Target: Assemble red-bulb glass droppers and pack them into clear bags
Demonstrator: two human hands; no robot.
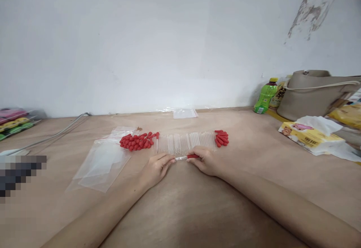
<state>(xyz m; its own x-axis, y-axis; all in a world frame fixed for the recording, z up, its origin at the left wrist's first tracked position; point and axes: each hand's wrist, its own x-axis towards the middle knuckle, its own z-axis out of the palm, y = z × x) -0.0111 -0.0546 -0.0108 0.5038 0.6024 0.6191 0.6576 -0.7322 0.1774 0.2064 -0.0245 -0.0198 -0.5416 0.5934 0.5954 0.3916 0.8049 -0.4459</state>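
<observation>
My left hand (158, 168) is closed, its fingertips pinching one end of a clear glass dropper tube (181, 158). At the other end, my right hand (207, 161) grips a red rubber dropper bulb (193, 156), which meets the tube; how deep the tube sits in it is hidden. Just beyond both hands lies a row of clear dropper tubes (182, 142), side by side. A heap of red rubber bulbs (134, 142) lies left of the row. At the row's right end, several more red bulbs (222, 138) fan out, seemingly fitted on tubes.
Clear zip bags (98, 161) lie flat on the left, another bag (185, 114) by the wall. A grey cable (60, 131) crosses the far left. On the right stand a green bottle (266, 96), a beige bag (307, 94) and a yellow tissue pack (311, 137).
</observation>
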